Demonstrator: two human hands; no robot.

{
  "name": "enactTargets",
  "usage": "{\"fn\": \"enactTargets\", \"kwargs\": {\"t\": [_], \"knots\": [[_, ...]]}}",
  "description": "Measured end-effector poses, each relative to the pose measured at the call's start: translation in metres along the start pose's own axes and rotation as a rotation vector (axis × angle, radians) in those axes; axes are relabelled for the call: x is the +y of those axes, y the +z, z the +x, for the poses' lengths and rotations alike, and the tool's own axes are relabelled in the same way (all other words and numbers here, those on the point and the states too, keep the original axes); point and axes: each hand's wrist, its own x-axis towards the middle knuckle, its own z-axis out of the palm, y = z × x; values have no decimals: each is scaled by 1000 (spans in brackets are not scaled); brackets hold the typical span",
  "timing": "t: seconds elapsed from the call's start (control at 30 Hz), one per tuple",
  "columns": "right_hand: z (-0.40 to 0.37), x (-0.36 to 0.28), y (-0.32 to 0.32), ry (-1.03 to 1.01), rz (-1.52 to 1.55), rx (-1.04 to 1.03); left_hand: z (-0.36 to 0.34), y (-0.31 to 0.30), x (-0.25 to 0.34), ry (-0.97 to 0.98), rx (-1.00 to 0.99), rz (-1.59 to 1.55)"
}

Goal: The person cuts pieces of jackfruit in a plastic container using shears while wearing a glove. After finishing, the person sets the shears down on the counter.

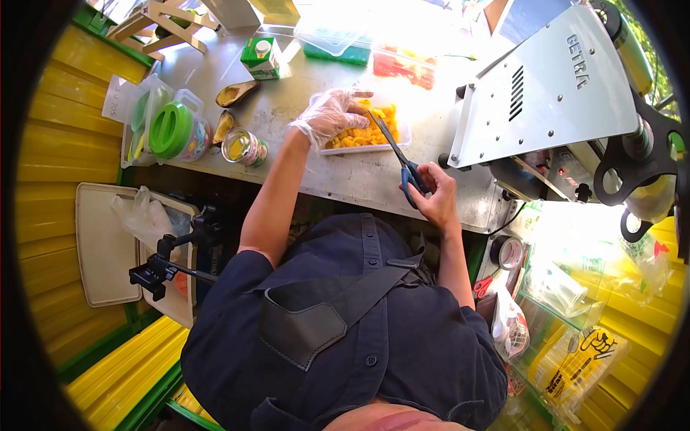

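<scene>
My left hand (334, 115), in a clear plastic glove, is over a white plastic tub (406, 133) of chopped yellow-orange fruit (352, 138). Its fingers are bent around what looks like a yellow fruit piece at the tub's far side, partly hidden by the glove. My bare right hand (438, 195) holds the dark handles of a pair of scissors (392, 146). The long blades slant up and left over the fruit, their tips close to my left fingers. To the left on the metal counter (295, 167) stands an opened can (244, 148).
Two empty dark fruit skins (237, 93), a green-lidded jar (172, 131) and a green carton (261, 57) are on the left. Behind the tub are a green container (336, 52) and one with red pieces (404, 67). A large GETRA machine (546, 90) occupies the right side.
</scene>
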Motion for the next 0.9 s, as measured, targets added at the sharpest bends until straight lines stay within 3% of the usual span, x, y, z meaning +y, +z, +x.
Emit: {"fn": "enactTargets", "kwargs": {"t": [0.4,0.57,0.77,0.87,0.9], "knots": [[5,-1,-12,-87,-259,13,3,-5,19,21,-138,71],[2,1,-8,-25,-131,-9,9,-6,4,63,-130,73],[-2,16,0,-16,-67,6,2,-7,14,-33,-104,121],[-4,-2,7,17,148,58,7,-7,-2,15,-66,53],[-4,-1,8,14,150,60,2,-4,2,-19,-50,-139]]}}
